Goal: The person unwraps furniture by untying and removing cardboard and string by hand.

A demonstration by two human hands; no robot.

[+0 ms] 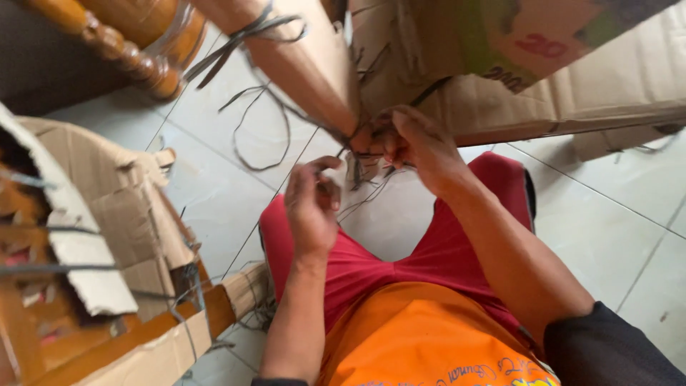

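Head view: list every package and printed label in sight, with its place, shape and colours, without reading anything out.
Large brown corrugated cardboard wrapping: top right, bound with thin dark string, right hand at the knot.
Green, white and red printed label: on that wrapping, top centre-right.
Torn brown cardboard wrapping: left edge, flaps open over orange-brown wood.
No screens or signs.

Left hand raised, fingers curled loosely, seemingly pinching. Right hand extended further forward, fingers bent, gripping. Both forearms bare.
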